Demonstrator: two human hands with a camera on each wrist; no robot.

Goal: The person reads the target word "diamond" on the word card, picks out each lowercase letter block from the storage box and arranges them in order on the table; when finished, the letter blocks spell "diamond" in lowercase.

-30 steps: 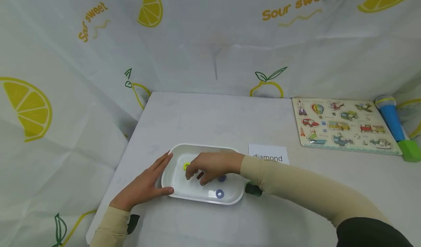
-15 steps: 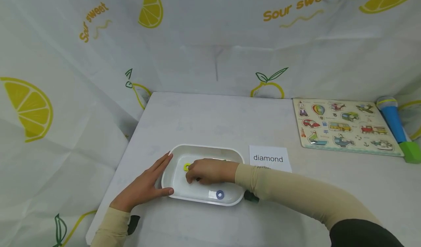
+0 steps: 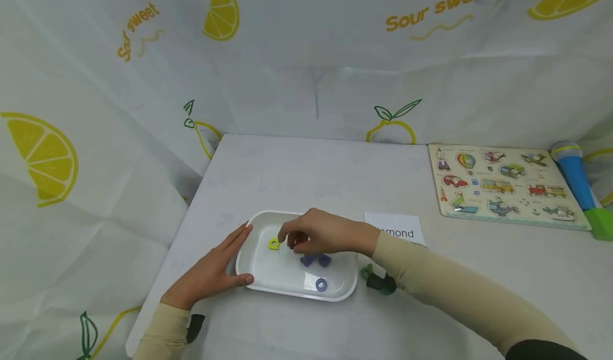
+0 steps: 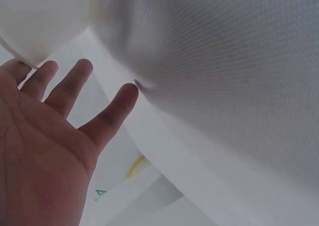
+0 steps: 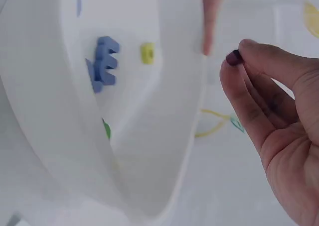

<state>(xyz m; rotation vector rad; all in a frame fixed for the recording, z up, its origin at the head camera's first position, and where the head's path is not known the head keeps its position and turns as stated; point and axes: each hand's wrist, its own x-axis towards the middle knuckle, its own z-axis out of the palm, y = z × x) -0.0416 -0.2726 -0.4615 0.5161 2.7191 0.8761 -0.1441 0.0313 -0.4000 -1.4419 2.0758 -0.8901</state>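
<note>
My right hand (image 3: 325, 232) is raised over the back side of the white tray (image 3: 275, 292). Between thumb and index fingertip it pinches a small dark maroon block (image 5: 234, 57), best seen in the right wrist view. At the tray's left end, my left hand (image 3: 213, 269) spreads with straight fingers, its fingertips and thumb at the rim. Inside the tray lie a small yellow piece (image 3: 273, 244) with a hole, blue-violet pieces (image 3: 308, 261) close together below the right hand, and a blue-violet ring (image 3: 321, 284) near the front wall. A green piece (image 5: 106, 129) peeks over the tray wall in the right wrist view.
A white card (image 3: 399, 224) printed "diamond" lies right of the tray, partly covered by the right forearm. Further right are a picture puzzle board (image 3: 507, 187), a blue toy microphone (image 3: 573, 176) and a green block (image 3: 602, 224). A lemon-print cloth (image 3: 306, 56) hangs behind the table.
My right hand first closed down in the tray, then rose and drew back to the right with the dark maroon block, uncovering the blue-violet pieces. The left hand stayed at the rim.
</note>
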